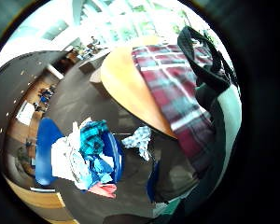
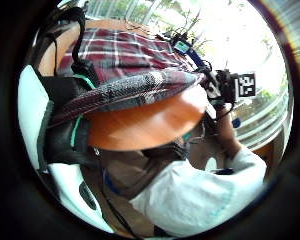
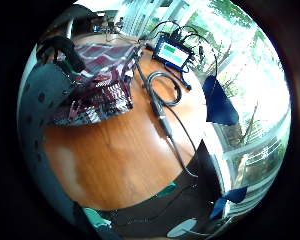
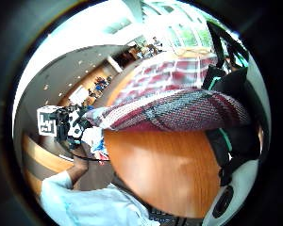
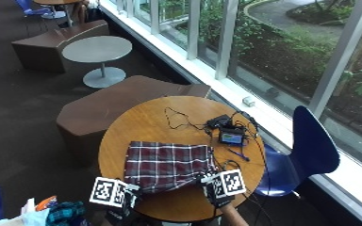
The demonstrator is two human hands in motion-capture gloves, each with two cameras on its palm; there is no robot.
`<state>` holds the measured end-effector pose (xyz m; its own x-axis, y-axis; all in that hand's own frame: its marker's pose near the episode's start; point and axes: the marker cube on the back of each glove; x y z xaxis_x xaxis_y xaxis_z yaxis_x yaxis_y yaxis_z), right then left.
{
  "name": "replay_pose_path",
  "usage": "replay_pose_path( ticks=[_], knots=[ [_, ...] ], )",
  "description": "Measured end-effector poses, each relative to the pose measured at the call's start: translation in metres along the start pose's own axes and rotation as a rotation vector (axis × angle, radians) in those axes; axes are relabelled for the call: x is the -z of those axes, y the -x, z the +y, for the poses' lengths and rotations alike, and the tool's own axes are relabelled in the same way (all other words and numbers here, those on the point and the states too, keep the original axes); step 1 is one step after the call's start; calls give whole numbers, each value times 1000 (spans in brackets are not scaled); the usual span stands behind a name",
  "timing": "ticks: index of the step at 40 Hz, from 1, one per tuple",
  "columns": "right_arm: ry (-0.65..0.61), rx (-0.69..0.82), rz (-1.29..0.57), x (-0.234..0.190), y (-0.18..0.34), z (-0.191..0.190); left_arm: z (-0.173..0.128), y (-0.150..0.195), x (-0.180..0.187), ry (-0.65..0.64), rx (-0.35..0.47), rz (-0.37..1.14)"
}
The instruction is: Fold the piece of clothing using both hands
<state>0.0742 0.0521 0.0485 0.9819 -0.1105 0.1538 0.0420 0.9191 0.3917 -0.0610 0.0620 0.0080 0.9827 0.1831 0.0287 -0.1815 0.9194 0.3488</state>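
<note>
Both gloved hands' fingers are hidden under marker gear; the dark red plaid cloth garment's (image 5: 168, 165) near edge is covered too

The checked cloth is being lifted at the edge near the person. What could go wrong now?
The plaid cloth lies close to the black cables and the small screen, so folding it over might snag them. The left hand and right hand hold its near corners; uneven lifting could leave a crooked fold.

Clothing (image 5: 167, 165) on table (image 5: 143, 123), seemingly left of screen (image 5: 232, 138).
</note>
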Motion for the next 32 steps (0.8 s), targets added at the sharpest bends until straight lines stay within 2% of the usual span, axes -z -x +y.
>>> replay_pose_path(
  ticks=[1, 3, 8, 13, 16, 21, 26, 29, 32],
  knots=[
    [-3, -6, -12, 8, 1, -6, -4, -8, 4, 14, -7, 87],
    [-5, -21, -35, 23, 2, -21, -20, -12, 12, 40, -19, 156],
    [-4, -71, -94, 36, -2, -89, -87, 9, -6, 185, 17, 93],
    [62, -92, -97, -9, -16, -170, -170, 26, -13, 294, 106, 4],
    [132, -115, -32, -35, -20, -194, -199, 31, -32, 369, 150, -10],
    [216, -168, 79, -75, -25, -213, -228, 30, -76, 417, 161, -76],
    [241, -228, 138, -104, -38, -211, -237, 25, -107, 351, 149, -209],
    [222, -267, 129, -101, -42, -200, -229, 18, -93, 247, 164, -255],
    [142, -339, 116, -82, -46, -178, -211, 12, -68, 142, 200, -252]
  ],
)
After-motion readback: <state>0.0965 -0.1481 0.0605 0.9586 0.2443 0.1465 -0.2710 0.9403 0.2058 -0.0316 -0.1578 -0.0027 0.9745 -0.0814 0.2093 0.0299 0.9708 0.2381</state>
